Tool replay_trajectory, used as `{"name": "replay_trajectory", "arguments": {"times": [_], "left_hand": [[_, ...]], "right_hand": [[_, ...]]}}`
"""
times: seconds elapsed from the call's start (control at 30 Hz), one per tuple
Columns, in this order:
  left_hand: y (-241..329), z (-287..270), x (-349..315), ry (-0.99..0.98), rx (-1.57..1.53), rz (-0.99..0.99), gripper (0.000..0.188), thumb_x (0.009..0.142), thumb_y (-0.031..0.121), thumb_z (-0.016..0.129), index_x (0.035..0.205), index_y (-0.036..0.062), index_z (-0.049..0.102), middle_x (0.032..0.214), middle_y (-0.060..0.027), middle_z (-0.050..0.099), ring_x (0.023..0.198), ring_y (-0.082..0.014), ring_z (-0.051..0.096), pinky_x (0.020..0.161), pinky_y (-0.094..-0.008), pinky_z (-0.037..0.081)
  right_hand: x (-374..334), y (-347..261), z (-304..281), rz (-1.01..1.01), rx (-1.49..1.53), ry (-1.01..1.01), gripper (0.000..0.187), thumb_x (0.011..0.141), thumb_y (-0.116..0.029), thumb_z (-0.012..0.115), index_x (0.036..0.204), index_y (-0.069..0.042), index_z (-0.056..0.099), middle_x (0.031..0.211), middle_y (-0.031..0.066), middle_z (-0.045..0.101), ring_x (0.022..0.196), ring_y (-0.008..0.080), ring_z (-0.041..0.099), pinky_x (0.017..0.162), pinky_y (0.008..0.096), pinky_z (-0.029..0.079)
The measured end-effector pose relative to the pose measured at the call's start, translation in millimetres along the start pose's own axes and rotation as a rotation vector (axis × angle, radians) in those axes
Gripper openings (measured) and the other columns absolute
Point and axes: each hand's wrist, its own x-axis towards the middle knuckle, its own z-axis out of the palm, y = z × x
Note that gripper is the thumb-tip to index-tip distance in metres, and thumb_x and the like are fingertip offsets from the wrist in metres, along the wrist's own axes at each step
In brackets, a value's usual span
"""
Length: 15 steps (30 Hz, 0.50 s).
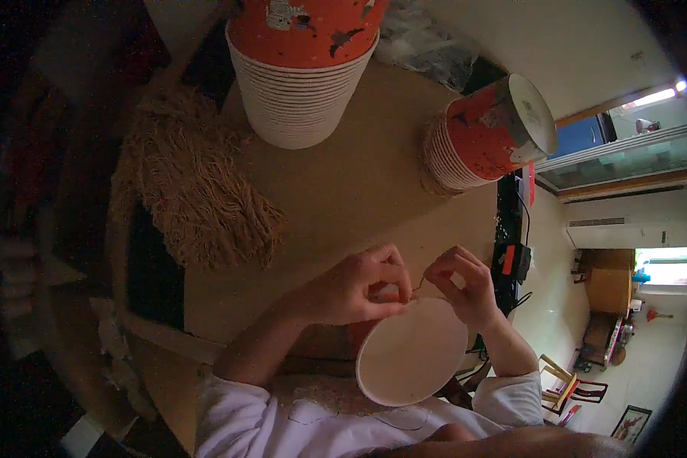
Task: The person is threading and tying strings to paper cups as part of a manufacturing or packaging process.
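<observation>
A paper tub (412, 355), white inside with a bit of red showing on its outer wall, is tipped so its round mouth faces up at me, close against my white shirt. My left hand (362, 286) is closed in a pinch right at the tub's far rim. A short piece of thin brown string (419, 285) runs from those fingertips to my right hand (469, 286), which pinches its other end just above the rim. Whether the string passes through the tub's wall is too small to tell.
A tall stack of nested red-and-white paper tubs (301, 91) stands at the table's far side. A shorter stack (477, 137) sits to the right. A thick bundle of cut brown strings (198, 183) lies on the left of the brown tabletop (343, 206). Clear plastic wrap (427, 46) lies behind.
</observation>
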Motion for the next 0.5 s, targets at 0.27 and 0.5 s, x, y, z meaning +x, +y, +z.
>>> {"name": "replay_trajectory", "arguments": {"times": [0.27, 0.5], "left_hand": [[-12.6, 4.5, 7.6, 0.086, 0.25, 0.219, 0.015, 0.07, 0.006, 0.067, 0.085, 0.0077, 0.066, 0.082, -0.0072, 0.05, 0.074, -0.0214, 0.055, 0.065, -0.0318, 0.046], [-18.0, 20.6, 10.0, 0.14, 0.421, 0.147, 0.012, 0.071, 0.011, 0.066, 0.083, 0.0082, 0.065, 0.082, -0.0073, 0.051, 0.073, -0.0239, 0.057, 0.062, -0.0349, 0.047]], "right_hand": [[15.3, 16.9, -0.8, 0.043, -0.004, -0.202, 0.009, 0.076, 0.001, 0.06, 0.084, -0.001, 0.061, 0.079, 0.0071, 0.057, 0.073, 0.0159, 0.055, 0.063, 0.0261, 0.043], [16.0, 36.2, 7.9, 0.134, -0.038, -0.216, 0.007, 0.076, -0.003, 0.061, 0.083, -0.002, 0.061, 0.076, 0.0055, 0.056, 0.07, 0.0147, 0.053, 0.065, 0.0263, 0.042]]}}
